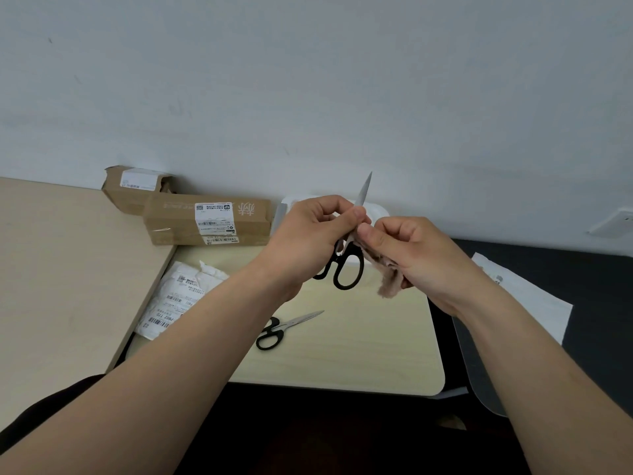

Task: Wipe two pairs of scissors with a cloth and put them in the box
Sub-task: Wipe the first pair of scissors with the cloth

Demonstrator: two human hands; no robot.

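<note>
Steel scissors (pixel 363 192) point up, tip above the pinching fingers (pixel 354 214) of the left hand (pixel 308 234), handles below; the right hand (pixel 421 255) clutches a cloth (pixel 388 282). Pale table (pixel 359 337) beneath, grey wall (pixel 308 80) behind.

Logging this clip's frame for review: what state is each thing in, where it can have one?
held scissors: blades together, tip up, gripped by the left hand
cloth: bunched, held in the right hand beside the blade
second scissors: closed, lying flat on the table, untouched
white box: mostly hidden behind the hands, open or shut unclear
</note>
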